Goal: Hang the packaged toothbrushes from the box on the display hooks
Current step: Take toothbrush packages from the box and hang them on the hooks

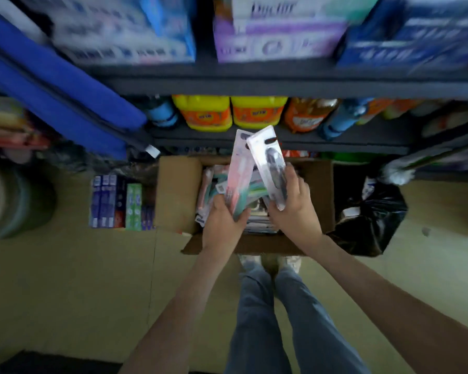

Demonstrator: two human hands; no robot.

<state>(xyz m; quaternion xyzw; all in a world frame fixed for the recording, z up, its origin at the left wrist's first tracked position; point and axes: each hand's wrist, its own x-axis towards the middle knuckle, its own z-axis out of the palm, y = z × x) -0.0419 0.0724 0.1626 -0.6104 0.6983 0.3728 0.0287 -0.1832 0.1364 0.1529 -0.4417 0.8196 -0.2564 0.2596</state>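
An open cardboard box (177, 193) stands on the floor below me, with several packaged toothbrushes (210, 184) lying inside. My left hand (223, 221) grips the lower end of a pink and teal toothbrush pack (239, 171), held upright over the box. My right hand (295, 203) grips a white pack with a grey toothbrush (268, 157), which leans against the other pack's top. Both packs show hang holes at their upper ends. No display hooks are visible in this blurred view.
Dark shelves (281, 82) rise just behind the box, holding yellow and orange detergent bottles (230, 112) and boxed goods above. Toothpaste cartons (119, 202) lie left of the box, a black plastic bag (370, 220) to its right. Blue padded items (52, 87) lean at left.
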